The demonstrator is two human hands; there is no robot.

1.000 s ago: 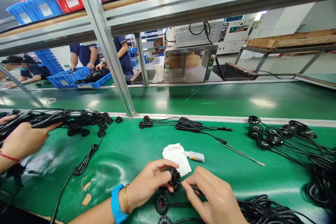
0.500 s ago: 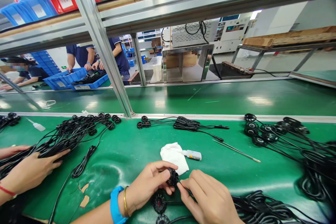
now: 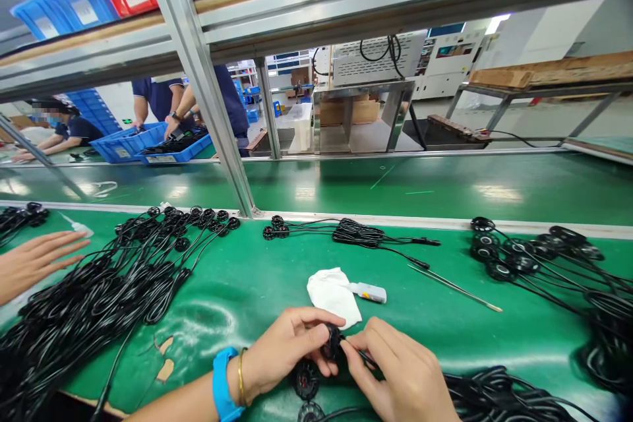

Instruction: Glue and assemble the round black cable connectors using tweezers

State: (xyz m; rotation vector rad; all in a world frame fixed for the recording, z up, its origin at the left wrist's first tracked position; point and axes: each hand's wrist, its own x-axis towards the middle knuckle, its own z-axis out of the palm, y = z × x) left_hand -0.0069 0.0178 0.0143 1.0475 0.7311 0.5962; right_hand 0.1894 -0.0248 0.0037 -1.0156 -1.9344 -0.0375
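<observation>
My left hand, with a blue band and a gold bracelet at its wrist, grips a small round black part between thumb and fingers. Close against it, my right hand pinches the black cable where it meets that part. Just below my left hand lie more round black parts on cables. A white cloth is beyond my hands, with a small glue-like bottle resting at its edge. Under my right hand's far side sits a bundle of coiled black cables.
A big pile of black cables covers the left, where a co-worker's hand hovers. Tweezers and a coiled cable set lie ahead. More cabled round parts are at right. A metal post rises at the bench's back edge.
The co-worker's hands have come off the cable pile at left, and one is now further back. My hands keep the same hold. The whole view has shifted slightly.
</observation>
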